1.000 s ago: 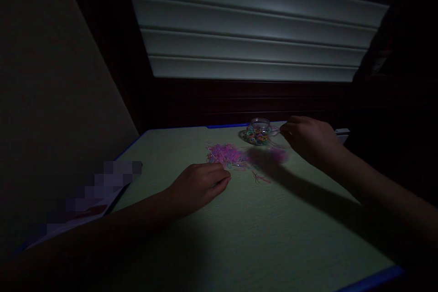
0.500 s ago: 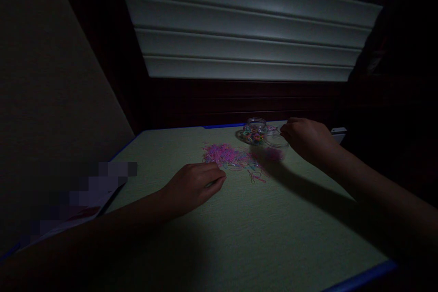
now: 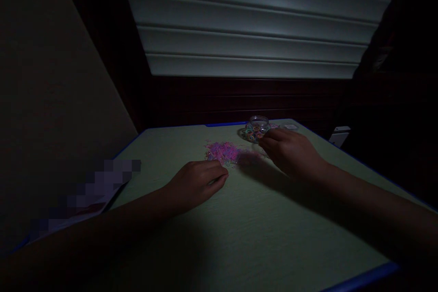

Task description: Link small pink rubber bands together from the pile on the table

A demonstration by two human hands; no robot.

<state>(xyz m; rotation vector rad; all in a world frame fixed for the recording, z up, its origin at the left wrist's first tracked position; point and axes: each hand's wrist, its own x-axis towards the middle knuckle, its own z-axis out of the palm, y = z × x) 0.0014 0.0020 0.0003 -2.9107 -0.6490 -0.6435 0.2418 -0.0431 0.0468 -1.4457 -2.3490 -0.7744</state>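
Note:
A heap of small pink and pastel rubber bands (image 3: 221,151) lies on the pale green tabletop (image 3: 219,237). Just in front of the heap rests my left hand (image 3: 196,182), thumb and fingertips pinched together; whatever may be between them is too small to see. My right hand (image 3: 290,150) hovers to the right of the heap with its fingers also pinched, and I cannot make out what they hold. Beyond its fingertips stands an open clear jar (image 3: 258,128) of coloured bands. The second clear jar is hidden behind my right hand.
A flat clear lid (image 3: 289,126) lies at the table's back right. A white object (image 3: 340,136) is beyond the right edge. Sheets of paper (image 3: 99,191), partly blurred out, lie at the left edge. A slatted panel (image 3: 253,32) rises behind. The light is dim.
My right hand has moved left and slightly nearer, from above the second clear jar to beside the heap, now covering that jar. My left hand has barely moved. The view has shifted slightly.

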